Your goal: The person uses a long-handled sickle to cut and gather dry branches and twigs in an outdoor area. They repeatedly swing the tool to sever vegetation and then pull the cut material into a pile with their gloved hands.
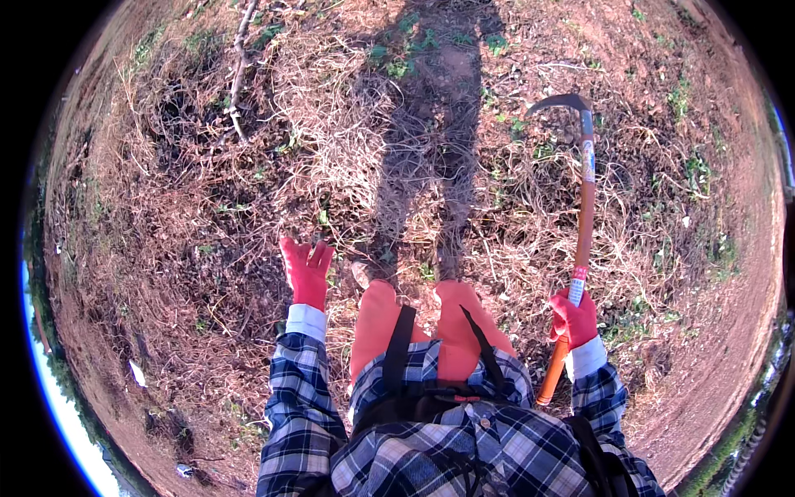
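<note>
My right hand [574, 317], in a red glove, grips the wooden handle of a sickle [585, 214] at my right side. Its dark curved blade [562, 101] is at the far end and bends to the left. Labels with writing wrap the handle near the blade and just above my fist. My left hand [308, 273], also gloved in red, hangs over the ground with its fingers apart and nothing in it. Before me lies a tangle of dry vines [348, 124], partly under my shadow.
A bare branch [238, 68] lies among the dry growth at the upper left. Small green weeds [397, 65] poke through the soil. White scraps [137, 374] lie at the lower left. Bare brown soil [739, 348] stretches along the right side.
</note>
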A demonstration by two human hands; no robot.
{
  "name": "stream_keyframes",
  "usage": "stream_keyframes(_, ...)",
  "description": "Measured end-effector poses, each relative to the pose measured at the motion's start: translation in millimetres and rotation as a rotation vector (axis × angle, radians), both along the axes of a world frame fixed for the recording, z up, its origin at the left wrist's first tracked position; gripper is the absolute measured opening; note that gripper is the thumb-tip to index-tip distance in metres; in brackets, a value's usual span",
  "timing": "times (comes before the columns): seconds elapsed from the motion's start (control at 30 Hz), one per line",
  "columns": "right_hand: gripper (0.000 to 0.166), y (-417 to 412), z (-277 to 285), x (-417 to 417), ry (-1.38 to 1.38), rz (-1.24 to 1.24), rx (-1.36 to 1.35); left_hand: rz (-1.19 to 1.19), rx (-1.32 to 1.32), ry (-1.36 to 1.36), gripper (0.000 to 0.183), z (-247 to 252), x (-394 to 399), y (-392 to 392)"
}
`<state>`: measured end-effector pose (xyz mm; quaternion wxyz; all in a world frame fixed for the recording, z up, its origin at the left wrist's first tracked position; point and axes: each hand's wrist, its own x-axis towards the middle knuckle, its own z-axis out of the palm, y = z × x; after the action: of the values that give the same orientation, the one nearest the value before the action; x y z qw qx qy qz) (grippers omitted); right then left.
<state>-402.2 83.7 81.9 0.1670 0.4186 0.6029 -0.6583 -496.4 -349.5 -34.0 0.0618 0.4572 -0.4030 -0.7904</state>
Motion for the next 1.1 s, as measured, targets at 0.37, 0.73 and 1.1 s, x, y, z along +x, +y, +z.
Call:
stream_keyframes(0.37, 0.016, 12.3, -46.1, 145.6, -0.524, -0.218, -0.204, -1.805, -1.01, -0.015, 0.037, -102.8, 51.4, 96.4)
stream_keyframes(0.73, 0.02, -13.5, -35.0, 212.5, -0.692, -0.167, -0.014, -2.133, -2.534, 0.18, 0.035, -240.9, -81.8, 149.9)
stream_keyframes(1.1, 0.033, 3.6, -72.7, 253.6, -0.385, -0.081, 0.473, -2.216, -2.314, 0.102, 0.031, -270.1, -61.7, 148.0)
